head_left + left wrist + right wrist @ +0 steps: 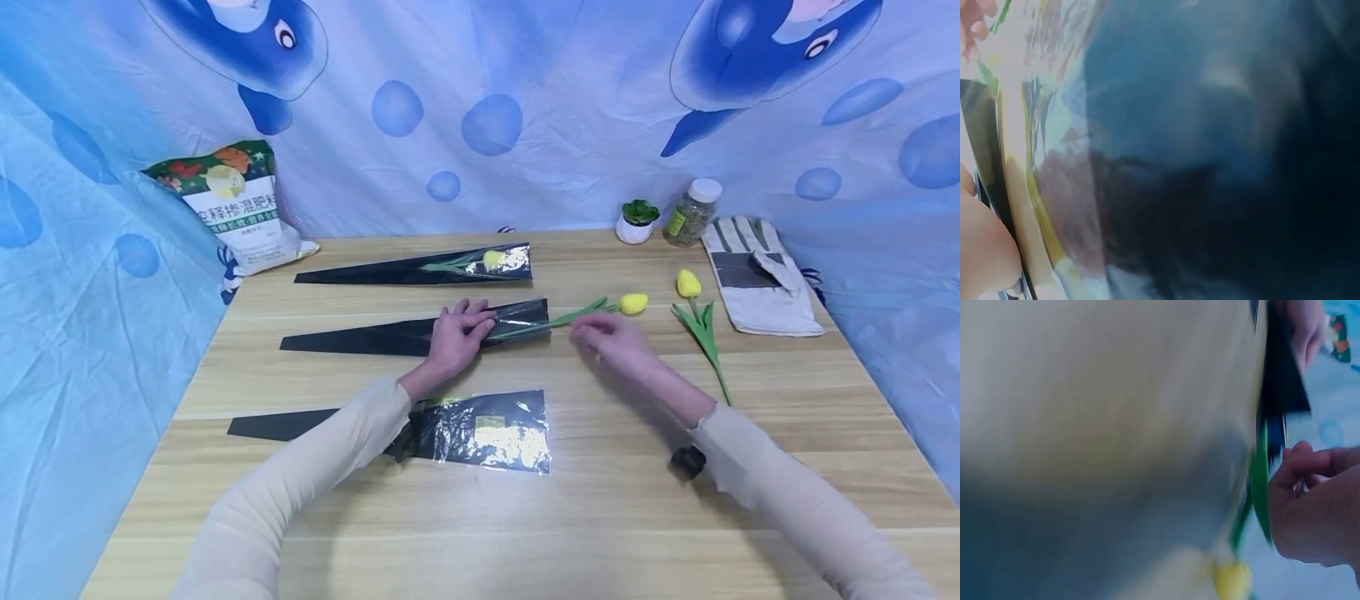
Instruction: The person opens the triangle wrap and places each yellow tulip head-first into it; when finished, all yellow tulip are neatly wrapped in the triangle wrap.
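Nearest on the wooden surface [480, 533], an empty black sleeve [420, 429] with a clear, glossy mouth is seen lying flat, partly covered by the left forearm. Just beyond it, a second black sleeve [420, 333] is pressed down near its open end by the left hand [457, 333], whose fingers are laid out straight and flat across the film rather than curled around it. A yellow tulip [633, 303] is lodged with its stem in that open mouth, while the bloom and upper leaves are left outside, to the right of the opening. The right hand [611, 337] is held just beside the stem, below the leaves; in the right wrist view the fingers [1310, 462] are loosely bent close to the green stem, but whether the stem is actually pinched cannot be told. The step is judged to be done best if the sleeve mouth is kept pinned flat and steady, and the stem is guided in line with the sleeve's long axis, so that leaves are not crumpled against the film's edge. Further right, a second yellow tulip [697, 321] is left loose on the surface. Further back, a finished sleeve with a tulip inside [427, 268] is laid, and at the far edge a fertiliser bag [236, 208], a small potted plant [637, 221], a jar [692, 212] and a work glove [757, 275] are placed.
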`<state>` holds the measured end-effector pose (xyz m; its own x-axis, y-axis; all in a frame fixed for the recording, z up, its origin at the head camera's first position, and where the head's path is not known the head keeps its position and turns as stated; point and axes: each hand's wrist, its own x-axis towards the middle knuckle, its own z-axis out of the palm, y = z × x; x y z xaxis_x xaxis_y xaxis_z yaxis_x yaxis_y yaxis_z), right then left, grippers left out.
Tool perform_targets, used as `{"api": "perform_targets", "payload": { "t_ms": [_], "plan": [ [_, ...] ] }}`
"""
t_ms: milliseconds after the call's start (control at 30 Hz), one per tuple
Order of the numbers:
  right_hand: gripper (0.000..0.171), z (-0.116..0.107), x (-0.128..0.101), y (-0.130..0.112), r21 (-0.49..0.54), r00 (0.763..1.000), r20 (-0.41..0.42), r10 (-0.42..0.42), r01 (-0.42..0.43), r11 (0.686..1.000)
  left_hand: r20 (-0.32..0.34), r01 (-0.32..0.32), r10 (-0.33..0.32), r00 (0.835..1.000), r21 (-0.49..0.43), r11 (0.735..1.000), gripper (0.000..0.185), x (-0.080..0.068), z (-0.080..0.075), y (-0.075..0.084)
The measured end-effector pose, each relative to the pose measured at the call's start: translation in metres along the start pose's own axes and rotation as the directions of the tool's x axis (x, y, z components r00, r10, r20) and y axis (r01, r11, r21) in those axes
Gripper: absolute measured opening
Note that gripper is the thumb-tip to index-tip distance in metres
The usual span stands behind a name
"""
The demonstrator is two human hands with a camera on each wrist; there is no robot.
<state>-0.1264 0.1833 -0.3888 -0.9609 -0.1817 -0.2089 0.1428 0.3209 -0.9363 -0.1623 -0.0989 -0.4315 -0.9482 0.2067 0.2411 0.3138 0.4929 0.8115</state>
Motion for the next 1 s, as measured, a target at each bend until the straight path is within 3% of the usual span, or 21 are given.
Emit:
{"api": "perform_targets", "payload": {
  "t_ms": [33,133,200,300,400,533,767,1000],
  "plan": [
    [0.025,-0.009,0.003,-0.001,-0.122,0.994,-0.043,-0.097,0.091,0.988,-0.004,-0.003,0.003,1.0,-0.002,1.0,0.019,0.0,0.0,0.0],
    [0.016,-0.035,0.016,-0.001,-0.39,0.935,-0.121,-0.334,0.265,0.882,-0.011,-0.012,0.012,1.0,-0.001,1.0,0.018,0.0,0.0,0.0],
    [0.012,-0.05,0.025,-0.003,-0.517,0.901,-0.123,-0.417,0.3,0.802,-0.011,-0.014,0.014,1.0,0.0,1.0,0.018,0.0,0.0,-0.001],
    [0.011,-0.065,0.036,-0.006,-0.608,0.902,-0.046,-0.43,0.316,0.729,-0.007,-0.016,0.016,1.0,0.002,1.0,0.019,-0.001,0.0,-0.002],
    [0.012,-0.072,0.044,-0.009,-0.63,0.912,0.064,-0.406,0.352,0.692,-0.008,-0.018,0.018,1.0,-0.002,1.0,0.019,0.0,0.001,-0.002],
    [0.018,-0.074,0.051,-0.01,-0.628,0.912,0.18,-0.368,0.394,0.671,-0.016,-0.033,0.033,0.999,-0.01,0.999,0.018,0.0,0.001,-0.002],
    [0.024,-0.076,0.057,-0.007,-0.686,0.916,0.255,-0.31,0.397,0.609,-0.018,-0.03,0.03,0.999,-0.02,0.999,0.018,0.0,0.002,0.0],
    [0.028,-0.075,0.057,-0.003,-0.711,0.917,0.293,-0.27,0.398,0.58,-0.017,-0.016,0.016,1.0,-0.015,1.0,0.019,-0.001,0.001,-0.001]
  ]
}}
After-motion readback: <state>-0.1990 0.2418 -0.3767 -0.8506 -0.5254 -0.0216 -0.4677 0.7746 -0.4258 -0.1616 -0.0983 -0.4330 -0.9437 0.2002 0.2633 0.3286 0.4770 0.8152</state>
